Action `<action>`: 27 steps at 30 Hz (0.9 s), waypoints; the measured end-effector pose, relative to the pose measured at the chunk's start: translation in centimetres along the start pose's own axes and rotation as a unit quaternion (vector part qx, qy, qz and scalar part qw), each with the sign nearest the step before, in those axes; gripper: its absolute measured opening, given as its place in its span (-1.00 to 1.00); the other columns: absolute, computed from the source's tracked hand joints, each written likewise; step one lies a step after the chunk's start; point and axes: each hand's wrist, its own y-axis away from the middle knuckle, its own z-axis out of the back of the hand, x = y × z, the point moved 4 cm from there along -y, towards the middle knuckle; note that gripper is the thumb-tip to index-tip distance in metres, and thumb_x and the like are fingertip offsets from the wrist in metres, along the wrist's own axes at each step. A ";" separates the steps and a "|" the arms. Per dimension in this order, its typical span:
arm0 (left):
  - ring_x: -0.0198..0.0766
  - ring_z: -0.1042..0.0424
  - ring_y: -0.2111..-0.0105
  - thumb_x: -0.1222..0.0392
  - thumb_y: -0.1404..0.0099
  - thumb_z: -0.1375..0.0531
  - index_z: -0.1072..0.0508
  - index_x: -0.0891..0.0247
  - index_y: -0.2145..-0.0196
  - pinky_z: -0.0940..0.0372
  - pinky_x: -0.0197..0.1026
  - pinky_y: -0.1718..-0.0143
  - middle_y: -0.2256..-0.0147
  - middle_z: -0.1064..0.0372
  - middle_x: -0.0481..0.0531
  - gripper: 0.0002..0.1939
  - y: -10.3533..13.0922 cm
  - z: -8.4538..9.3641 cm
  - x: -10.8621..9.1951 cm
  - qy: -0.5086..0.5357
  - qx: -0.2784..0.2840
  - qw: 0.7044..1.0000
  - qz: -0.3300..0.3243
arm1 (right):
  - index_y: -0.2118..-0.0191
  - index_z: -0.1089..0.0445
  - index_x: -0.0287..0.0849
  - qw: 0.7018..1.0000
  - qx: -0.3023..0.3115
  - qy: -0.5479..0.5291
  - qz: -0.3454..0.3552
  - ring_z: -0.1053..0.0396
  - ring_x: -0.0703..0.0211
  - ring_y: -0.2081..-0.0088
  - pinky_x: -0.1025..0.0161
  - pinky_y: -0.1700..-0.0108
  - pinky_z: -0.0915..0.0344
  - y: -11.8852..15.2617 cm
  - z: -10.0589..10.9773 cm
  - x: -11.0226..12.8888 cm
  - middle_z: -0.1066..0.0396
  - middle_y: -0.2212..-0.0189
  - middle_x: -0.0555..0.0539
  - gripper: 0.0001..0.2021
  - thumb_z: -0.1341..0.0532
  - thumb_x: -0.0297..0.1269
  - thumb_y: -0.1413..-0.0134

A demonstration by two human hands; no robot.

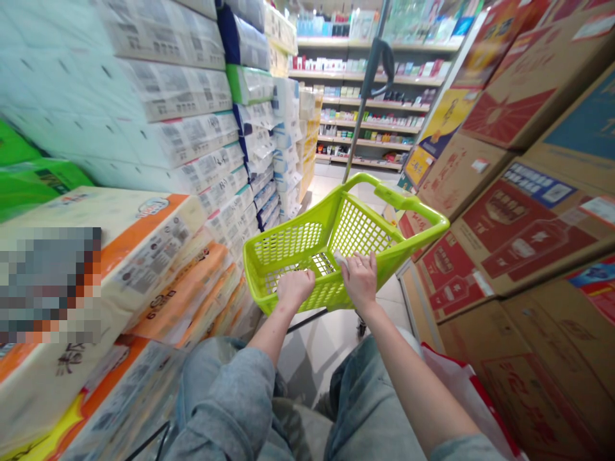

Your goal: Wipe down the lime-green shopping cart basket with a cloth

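Note:
A lime-green plastic shopping cart (336,291) with perforated basket walls stands in front of my knees. My left hand (295,288) is closed in a fist over the near rim of its basket. Farther right along that rim is my right hand (360,275), its fingers bent over the edge. A small whitish piece of what looks like tissue (340,258) pokes out beside the right thumb; most of it is hidden. The cart's handle (408,203) rises to the right of both hands.
Stacked tissue packs (192,83) wall the left side, with an orange-and-cream pack (158,237) close by. Cardboard cartons (519,224) are piled on the right. A grey pole with a hook-like grip (377,67) stands behind the cart. Stocked shelves (369,77) cross the aisle's end.

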 end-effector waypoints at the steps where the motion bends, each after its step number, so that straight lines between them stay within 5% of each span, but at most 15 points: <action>1: -0.07 -0.46 0.24 0.07 -0.30 0.24 -0.55 0.31 0.31 -0.30 -0.12 0.24 0.30 -0.49 0.21 -0.41 0.0 0.0 0.0 -0.002 -0.003 1.000 -0.001 | 0.27 -0.37 -0.18 1.000 0.013 -0.002 0.013 -0.25 0.09 0.11 -0.01 -0.17 0.08 0.2 -0.5 0.8 -0.41 0.31 -0.12 -0.77 0.01 -0.25 -0.20; 8: -0.09 -0.46 0.23 0.03 -0.32 0.25 -0.54 0.29 0.29 -0.30 -0.13 0.22 0.28 -0.49 0.22 -0.41 0.1 -0.2 0.3 -0.004 0.005 1.000 -0.003 | 0.11 -0.31 -0.17 0.990 0.064 -0.061 0.113 -0.22 0.10 0.11 0.09 -0.11 0.00 1.6 -1.3 4.1 -0.39 0.25 -0.11 -0.76 0.02 -0.28 -0.21; 11: -0.10 -0.46 0.23 0.03 -0.32 0.25 -0.55 0.30 0.30 -0.29 -0.16 0.22 0.28 -0.49 0.20 -0.40 0.2 -0.1 0.5 -0.007 0.007 1.000 -0.001 | 0.17 -0.33 -0.18 0.979 0.094 -0.046 0.173 -0.23 0.11 0.19 0.15 0.01 -0.09 1.0 -0.5 2.1 -0.38 0.32 -0.11 -0.78 0.02 -0.27 -0.21; 17: -0.10 -0.45 0.22 0.04 -0.32 0.25 -0.55 0.30 0.31 -0.28 -0.15 0.21 0.24 -0.48 0.21 -0.41 0.2 -0.3 0.7 0.007 0.017 1.000 -0.001 | 0.38 -0.31 -0.19 0.987 0.055 0.071 0.134 -0.21 0.11 0.30 0.20 0.13 -0.08 -1.2 1.8 -3.6 -0.33 0.45 -0.10 -0.74 0.05 -0.25 -0.22; 23: -0.05 -0.44 0.17 -0.11 -0.32 0.38 -0.52 0.29 0.26 -0.27 -0.10 0.18 0.22 -0.47 0.22 -0.26 -0.2 -0.5 0.9 0.028 0.056 0.998 -0.028 | 0.50 -0.26 -0.17 0.991 0.029 0.098 0.087 -0.20 0.16 0.39 0.21 0.20 -0.03 -2.2 1.5 -4.3 -0.31 0.55 -0.06 -0.75 0.01 -0.26 -0.15; 27: -0.09 -0.41 0.11 -0.16 -0.31 0.41 -0.50 0.27 0.21 -0.25 -0.14 0.14 0.15 -0.45 0.21 -0.22 -0.2 -0.3 2.9 0.043 0.081 0.993 -0.079 | 0.55 -0.23 -0.16 0.991 0.026 0.089 0.091 -0.19 0.18 0.43 0.22 0.24 -0.01 -2.5 0.9 -4.4 -0.27 0.60 -0.03 -0.75 -0.01 -0.24 -0.11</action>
